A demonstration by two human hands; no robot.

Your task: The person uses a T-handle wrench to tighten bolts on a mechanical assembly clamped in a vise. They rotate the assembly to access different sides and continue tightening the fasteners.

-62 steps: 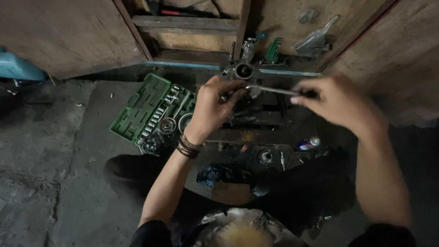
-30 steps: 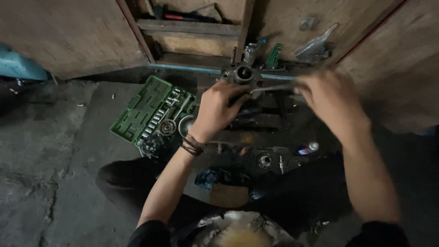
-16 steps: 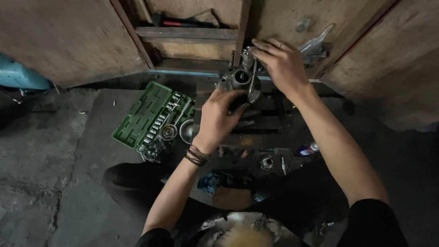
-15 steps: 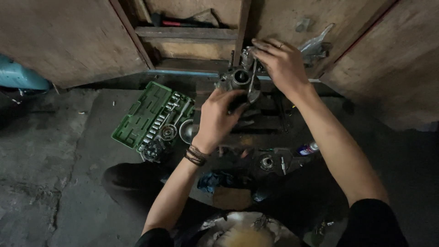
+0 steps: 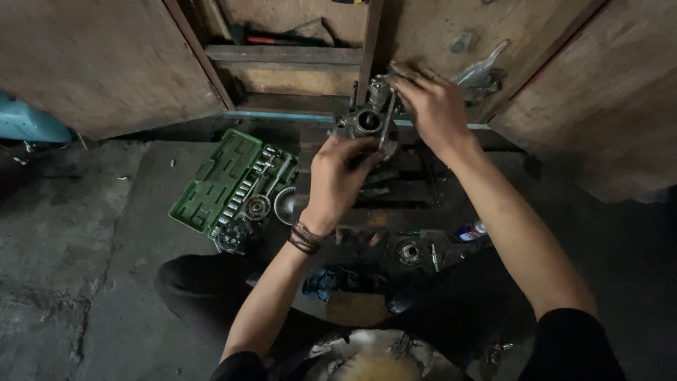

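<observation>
My left hand [image 5: 337,176] grips a grey metal carburetor-like part [image 5: 367,121] from below, holding it up in front of me. My right hand [image 5: 431,106] is closed over the top right of the same part, with a thin metal tool [image 5: 386,125] in its fingers pointing down against the part. A dark cord bracelet sits on my left wrist.
An open green socket set case [image 5: 226,180] lies on the concrete floor to the left. Small metal parts [image 5: 409,252] and a small can [image 5: 471,231] lie on a dark board by my knees. Wooden panels and a shelf with tools [image 5: 282,42] stand behind.
My right hand came in from the right, where it held the long tool out sideways, up onto the top of the part. The left hand kept its grip and the part rose slightly.
</observation>
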